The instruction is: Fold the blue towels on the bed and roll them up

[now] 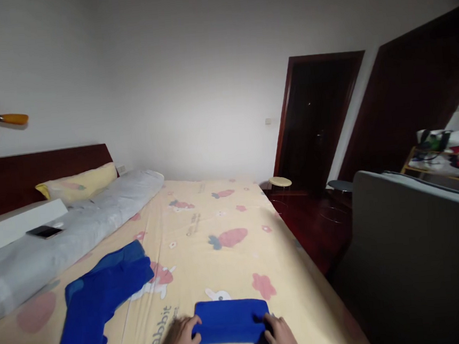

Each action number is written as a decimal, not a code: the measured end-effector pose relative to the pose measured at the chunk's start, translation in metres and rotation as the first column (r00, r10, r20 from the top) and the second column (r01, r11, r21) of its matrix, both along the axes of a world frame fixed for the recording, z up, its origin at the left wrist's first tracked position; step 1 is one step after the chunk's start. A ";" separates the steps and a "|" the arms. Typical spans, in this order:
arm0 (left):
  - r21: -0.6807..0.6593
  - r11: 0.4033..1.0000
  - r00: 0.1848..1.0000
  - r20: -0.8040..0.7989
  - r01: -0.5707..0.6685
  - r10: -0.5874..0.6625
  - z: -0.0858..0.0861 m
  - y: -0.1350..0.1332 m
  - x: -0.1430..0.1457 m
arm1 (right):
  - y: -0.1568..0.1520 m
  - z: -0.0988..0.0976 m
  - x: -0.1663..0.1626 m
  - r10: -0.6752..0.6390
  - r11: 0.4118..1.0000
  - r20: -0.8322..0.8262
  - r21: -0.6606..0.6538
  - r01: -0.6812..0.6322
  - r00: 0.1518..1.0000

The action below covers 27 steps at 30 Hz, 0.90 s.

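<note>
A blue cloth, folded into a flat rectangle, lies on the bed near its front. My left hand grips its left end, thumb and fingers curled at the edge. At the opposite end, my right hand has its fingers curled on the cloth's right edge. Left of my hands, a second blue garment is spread loosely and rumpled on the sheet; its exact kind I cannot tell.
The patterned bed sheet covers the mattress. A rolled grey quilt bears a white box and a phone. Behind it leans a yellow pillow. Stools and a dark grey panel stand beyond the right edge.
</note>
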<state>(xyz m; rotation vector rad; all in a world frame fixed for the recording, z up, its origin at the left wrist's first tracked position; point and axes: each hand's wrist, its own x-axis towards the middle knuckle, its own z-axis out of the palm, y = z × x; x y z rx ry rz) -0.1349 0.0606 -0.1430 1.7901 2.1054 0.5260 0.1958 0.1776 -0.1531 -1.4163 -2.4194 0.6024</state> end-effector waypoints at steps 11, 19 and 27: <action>0.030 0.965 0.923 -0.288 -0.259 0.257 -0.026 0.027 0.024 | -0.009 -0.026 -0.029 -0.281 0.905 0.059 0.347 0.244 0.958; 0.061 0.966 0.938 -0.260 0.253 -0.229 -0.062 0.031 0.090 | -0.031 -0.082 -0.073 0.155 0.900 0.012 0.411 -0.146 0.988; 0.051 0.976 0.922 -0.342 0.212 -0.182 -0.050 0.002 0.038 | -0.012 -0.080 -0.007 0.025 0.950 0.055 0.310 -0.041 0.998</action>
